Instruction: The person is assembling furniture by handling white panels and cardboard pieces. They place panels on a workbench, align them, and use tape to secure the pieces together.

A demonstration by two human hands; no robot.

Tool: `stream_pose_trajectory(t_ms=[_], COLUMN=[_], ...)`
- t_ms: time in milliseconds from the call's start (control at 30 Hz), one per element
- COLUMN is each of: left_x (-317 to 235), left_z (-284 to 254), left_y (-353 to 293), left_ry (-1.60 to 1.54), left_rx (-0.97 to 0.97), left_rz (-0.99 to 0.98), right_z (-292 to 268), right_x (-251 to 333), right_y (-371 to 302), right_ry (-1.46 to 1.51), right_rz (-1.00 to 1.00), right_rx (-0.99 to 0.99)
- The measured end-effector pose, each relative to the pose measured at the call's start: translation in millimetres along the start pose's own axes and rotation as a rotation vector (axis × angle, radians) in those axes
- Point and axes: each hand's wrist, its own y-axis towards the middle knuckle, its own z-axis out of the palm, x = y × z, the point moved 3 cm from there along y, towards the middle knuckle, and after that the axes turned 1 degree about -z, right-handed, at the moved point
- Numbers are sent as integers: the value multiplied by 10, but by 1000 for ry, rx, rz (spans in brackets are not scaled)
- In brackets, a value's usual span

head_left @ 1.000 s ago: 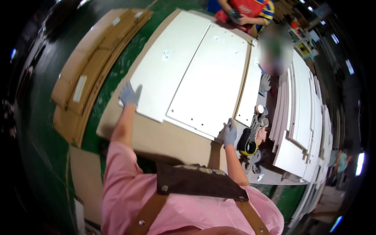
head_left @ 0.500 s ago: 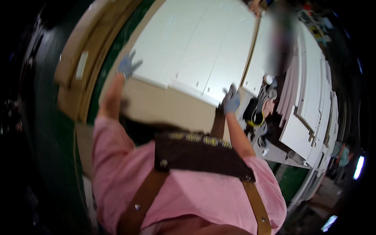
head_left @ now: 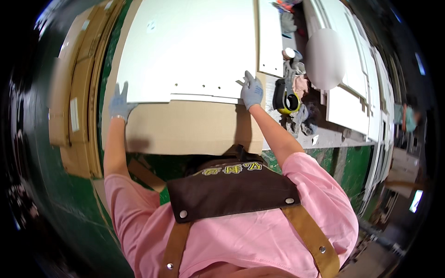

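Green workshop floor (head_left: pixel 69 217) fills the lower left, seen from above over a person's pink shirt (head_left: pixel 241 241) and a dark apron bib (head_left: pixel 232 190) with tan straps. Just beyond the bib lies a brown cardboard sheet (head_left: pixel 185 127) spread flat on the surface, its near edge close to the person's body. Both forearms reach forward over it. Each hand wears a grey-blue glove. Left hand (head_left: pixel 119 103) rests at the near left corner of a large white panel (head_left: pixel 194 46), fingers spread wide and flat, pressing at the panel's edge rather than closed around it. Right hand (head_left: pixel 252 90) lies at the panel's near right corner, fingers also spread and laid on the board. That white panel lies flat on the cardboard, stretching away from the person, with a row of small drilled holes near its near edge. Right of the right hand sits a yellow and black power tool (head_left: pixel 288 99) among grey rags. Stacked brown cardboard (head_left: pixel 74 92) lies along the left. Farther right, more white panels (head_left: pixel 357 92) lie on a grey surface. At the far top, another person's gloved hand (head_left: pixel 288 21) touches a narrow white board (head_left: pixel 270 37)
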Motion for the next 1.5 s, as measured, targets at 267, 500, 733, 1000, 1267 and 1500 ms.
stream_pose_trajectory(t_ms=[267, 500, 733, 1000, 1267, 1500], left_x=[-609, -2102, -3327, -4617, -5011, -5229], left_z=[-203, 313, 669, 842, 1120, 1094], left_y=[-55, -1487, -2473, -2760, -2690, -2681], left_ry=[369, -165, -38, -32, 125, 249], left_rx=[233, -10, 19, 139, -11, -57], left_rz=[-35, 217, -14, -167, -295, -371], right_z=[-167, -949, -2295, -3155, -3462, -4334], right_x=[11, -451, -1968, -3019, -3827, -5193], right_y=[-12, -1721, -4066, -4770, -4450, -4040], right_ry=[271, 713, 566, 658, 1053, 1121], right_rz=[108, 201, 618, 804, 773, 826], right_rx=[323, 221, 40, -401, -355, -447])
